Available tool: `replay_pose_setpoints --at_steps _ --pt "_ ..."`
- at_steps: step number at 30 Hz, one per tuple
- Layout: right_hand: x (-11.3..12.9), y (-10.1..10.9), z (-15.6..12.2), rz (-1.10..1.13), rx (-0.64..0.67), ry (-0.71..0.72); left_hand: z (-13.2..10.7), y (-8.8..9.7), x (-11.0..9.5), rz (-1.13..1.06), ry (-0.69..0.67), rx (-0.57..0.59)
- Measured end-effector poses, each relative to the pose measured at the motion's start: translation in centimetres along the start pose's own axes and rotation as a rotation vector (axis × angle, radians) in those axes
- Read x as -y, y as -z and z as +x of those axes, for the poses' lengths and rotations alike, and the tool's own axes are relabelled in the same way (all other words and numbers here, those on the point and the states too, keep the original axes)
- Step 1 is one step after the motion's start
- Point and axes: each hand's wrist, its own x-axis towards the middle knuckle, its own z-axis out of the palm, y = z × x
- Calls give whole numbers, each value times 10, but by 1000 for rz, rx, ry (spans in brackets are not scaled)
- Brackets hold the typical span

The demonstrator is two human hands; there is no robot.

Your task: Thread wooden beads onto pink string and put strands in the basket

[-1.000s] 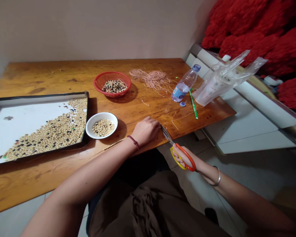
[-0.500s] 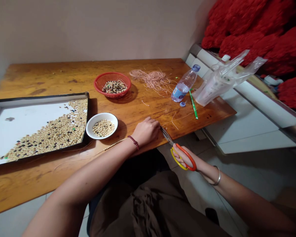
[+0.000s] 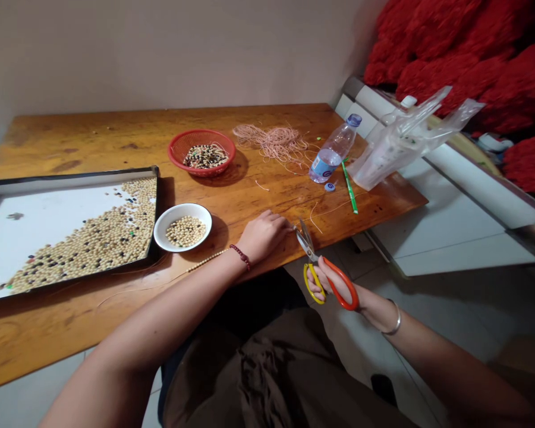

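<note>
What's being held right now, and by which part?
The right hand holds orange-and-yellow scissors by their finger loops, blades open. The left hand is curled on the table; whether it grips anything cannot be told.

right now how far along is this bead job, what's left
Done: a beaded strand lies along the table edge, up to the left hand. In hand: the right hand holds open orange-and-yellow scissors beside the left fingertips. Still left: loose beads on the white tray, in the white bowl and the red basket, plus a pink cord bundle.

Left hand (image 3: 264, 236) curled palm down; right hand (image 3: 323, 278) closed, forearms forward
</note>
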Motion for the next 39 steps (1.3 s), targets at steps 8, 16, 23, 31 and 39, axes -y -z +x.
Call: replay_pose_setpoints --at_steps 8,16,23,31,39 --pt "0 -5 10 -28 0 -16 0 1 1 -55 -46 19" --pt "11 -10 9 -86 -38 -15 -1 2 -1 -55 1 3" --pt "8 -9 8 -106 -69 41 -1 3 -3 -54 44 33" --pt "10 -10 7 -95 -70 3 0 4 -4 -109 62 65" --pt "6 -7 9 -10 -50 -29 -1 3 -4 -76 37 54"
